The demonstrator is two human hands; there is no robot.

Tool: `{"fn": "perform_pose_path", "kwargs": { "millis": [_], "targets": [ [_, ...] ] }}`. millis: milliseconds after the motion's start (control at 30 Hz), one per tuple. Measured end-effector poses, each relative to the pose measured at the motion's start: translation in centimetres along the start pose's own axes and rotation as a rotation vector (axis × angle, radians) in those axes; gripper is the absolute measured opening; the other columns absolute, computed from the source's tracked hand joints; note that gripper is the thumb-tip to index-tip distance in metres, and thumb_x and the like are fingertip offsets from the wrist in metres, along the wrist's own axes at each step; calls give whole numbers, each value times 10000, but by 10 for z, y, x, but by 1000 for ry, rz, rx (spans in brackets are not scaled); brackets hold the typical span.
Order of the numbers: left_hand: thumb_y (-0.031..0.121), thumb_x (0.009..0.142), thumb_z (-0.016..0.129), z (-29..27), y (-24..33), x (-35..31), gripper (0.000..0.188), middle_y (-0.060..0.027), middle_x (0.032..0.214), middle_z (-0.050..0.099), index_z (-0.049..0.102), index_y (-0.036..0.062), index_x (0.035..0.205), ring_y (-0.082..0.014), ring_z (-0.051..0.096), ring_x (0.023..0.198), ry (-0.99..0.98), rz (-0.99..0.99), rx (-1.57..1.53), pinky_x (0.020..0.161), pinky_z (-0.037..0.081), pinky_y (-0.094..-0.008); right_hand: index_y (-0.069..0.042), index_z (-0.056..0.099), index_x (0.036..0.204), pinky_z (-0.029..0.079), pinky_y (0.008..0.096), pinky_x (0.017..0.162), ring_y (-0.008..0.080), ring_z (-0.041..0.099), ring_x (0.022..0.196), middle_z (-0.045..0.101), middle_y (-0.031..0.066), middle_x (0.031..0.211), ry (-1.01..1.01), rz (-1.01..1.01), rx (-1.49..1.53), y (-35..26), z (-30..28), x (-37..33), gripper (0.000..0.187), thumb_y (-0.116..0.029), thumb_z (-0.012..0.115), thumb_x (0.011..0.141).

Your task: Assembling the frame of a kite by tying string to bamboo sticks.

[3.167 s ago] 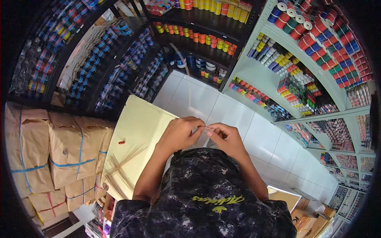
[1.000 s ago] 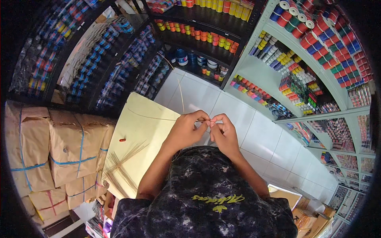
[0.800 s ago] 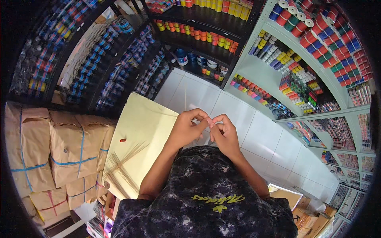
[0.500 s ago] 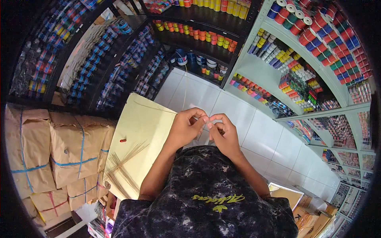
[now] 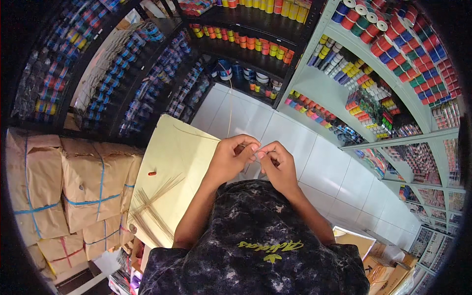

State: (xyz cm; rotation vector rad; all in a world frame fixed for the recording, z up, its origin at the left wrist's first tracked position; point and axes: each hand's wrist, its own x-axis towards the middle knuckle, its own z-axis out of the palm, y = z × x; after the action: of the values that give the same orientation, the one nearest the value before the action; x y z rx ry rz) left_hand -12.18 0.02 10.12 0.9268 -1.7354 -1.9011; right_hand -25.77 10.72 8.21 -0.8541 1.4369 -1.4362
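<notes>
My left hand [image 5: 233, 158] and my right hand [image 5: 278, 166] meet in front of my chest, fingertips almost touching. Both are closed in a pinch. A thin tan strand [image 5: 230, 110], like a strip of cane or stiff fibre, rises from behind my left hand, and another length of it slants left over the pale yellow tabletop. Its part between the fingertips is too small to make out clearly. On the tabletop [image 5: 167, 147] beside my left arm lie several loose tan strands [image 5: 152, 209], crossing each other, and a small red object [image 5: 152, 173].
Black shelves [image 5: 236, 56] with spools and cans stand ahead and to the left. Pale green shelves [image 5: 319, 93] full of coloured spools line the right. Brown paper parcels [image 5: 91, 187] tied with blue string are stacked at left. White floor tiles [image 5: 295, 132] lie between; a cardboard box [image 5: 381, 275] is lower right.
The right fingers have shifted slightly, with the index finger now curled nearer the thumb. The strands by my left hand have swayed a little. My arms stay nearly in place.
</notes>
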Motion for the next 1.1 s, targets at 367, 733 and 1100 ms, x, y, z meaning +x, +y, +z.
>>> {"fn": "perform_pose_path", "kwargs": {
  "millis": [367,733,1100],
  "targets": [
    [104,966,636,-3,-1,2,156,-45,877,680,655,-33,1038,-90,623,751,-21,6,-37,691,518,-243,-19,560,938,379,218,509,31,508,569,596,-9,644,4,-10,-5,3,-1,3,86,-81,613,963],
    [77,954,641,-3,-1,3,121,-42,869,679,652,-30,1011,-90,631,749,-10,-2,-51,689,523,-243,-30,566,946,373,212,519,27,503,572,599,-14,649,1,-8,-1,-1,1,3,80,-87,620,961],
    [65,948,635,-4,-3,4,104,-24,849,672,651,-23,1000,-73,617,730,-10,-14,-43,661,505,-227,-33,574,946,362,213,515,19,496,571,597,-21,637,-27,-10,-25,5,0,4,73,-87,620,959]
  ]
}}
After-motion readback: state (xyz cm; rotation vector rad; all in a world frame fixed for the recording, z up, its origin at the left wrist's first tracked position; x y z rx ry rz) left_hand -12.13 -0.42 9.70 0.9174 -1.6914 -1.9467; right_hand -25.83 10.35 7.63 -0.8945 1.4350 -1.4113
